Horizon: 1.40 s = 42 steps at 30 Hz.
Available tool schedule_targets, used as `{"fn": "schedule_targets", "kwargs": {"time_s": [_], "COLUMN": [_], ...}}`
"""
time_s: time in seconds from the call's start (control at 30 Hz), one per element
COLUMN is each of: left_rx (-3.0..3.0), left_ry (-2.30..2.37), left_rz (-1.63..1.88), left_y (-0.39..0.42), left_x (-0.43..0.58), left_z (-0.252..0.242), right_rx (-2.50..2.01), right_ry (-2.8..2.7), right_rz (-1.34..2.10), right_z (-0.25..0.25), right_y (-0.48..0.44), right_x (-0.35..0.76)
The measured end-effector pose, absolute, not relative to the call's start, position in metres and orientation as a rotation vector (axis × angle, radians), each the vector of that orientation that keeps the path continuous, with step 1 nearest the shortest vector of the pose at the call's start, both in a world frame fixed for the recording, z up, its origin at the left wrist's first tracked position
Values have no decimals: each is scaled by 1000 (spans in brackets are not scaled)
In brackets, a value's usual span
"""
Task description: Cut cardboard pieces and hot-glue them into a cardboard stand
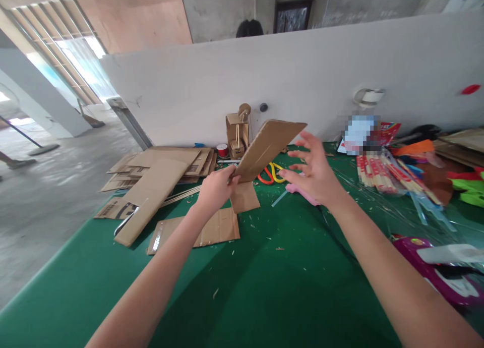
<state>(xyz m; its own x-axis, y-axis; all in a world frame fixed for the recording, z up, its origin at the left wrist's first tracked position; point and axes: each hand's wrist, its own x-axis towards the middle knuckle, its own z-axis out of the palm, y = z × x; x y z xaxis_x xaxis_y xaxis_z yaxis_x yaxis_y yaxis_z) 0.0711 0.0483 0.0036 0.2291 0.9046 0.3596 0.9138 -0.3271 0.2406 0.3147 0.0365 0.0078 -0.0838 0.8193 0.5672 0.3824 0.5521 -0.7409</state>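
Observation:
My left hand (218, 188) grips the lower left end of a brown cardboard piece (266, 149), which is held tilted above the table. To its right, my right hand (312, 169) is apart from the cardboard, its fingers spread and holding nothing. A pink glue gun (303, 193) lies just beneath my right hand. Between the hands, scissors with red and yellow handles (278, 172) lie behind the cardboard. A small cardboard square (245, 197) and a flat cardboard sheet (217, 229) rest on the green table (242, 297).
Cardboard pieces (155, 181) are stacked at the left. A small cardboard structure (231, 131) stands by the white partition (302, 70). Packaged sticks (374, 174) and a purple device (434, 272) lie at the right. A person's head (249, 29) shows beyond the partition.

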Motion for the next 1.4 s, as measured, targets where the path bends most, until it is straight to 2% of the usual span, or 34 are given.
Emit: {"fn": "schedule_targets", "kwargs": {"time_s": [0.23, 0.37, 0.47, 0.57, 0.73, 0.93, 1.17, 1.4], "left_rx": [-2540, -2640, -2697, -2539, -2504, -2594, -2548, -2566], "left_ry": [-1686, -1647, -1675, -1930, -2433, -2300, -2141, -2081], "left_rz": [-451, -342, -398, -567, -580, -884, -677, -468], "left_y": [55, 64, 67, 62, 41, 37, 67, 94], "left_x": [65, 63, 61, 54, 49, 59, 39, 17], "left_z": [14, 18, 14, 2, -24, -25, 3, 2], "right_rx": [-948, -1092, -1194, -1227, -1260, -1318, -1439, -1331], "right_ry": [-1713, -1846, -1813, -1752, -1684, -1627, -1672, -1996], "right_rz": [252, 224, 209, 243, 310, 434, 507, 605], "right_z": [41, 35, 24, 13, 0, -17, -41, -50], "right_y": [26, 30, 36, 41, 45, 33, 9, -20], "right_x": [326, 328, 332, 339, 349, 352, 331, 289]}}
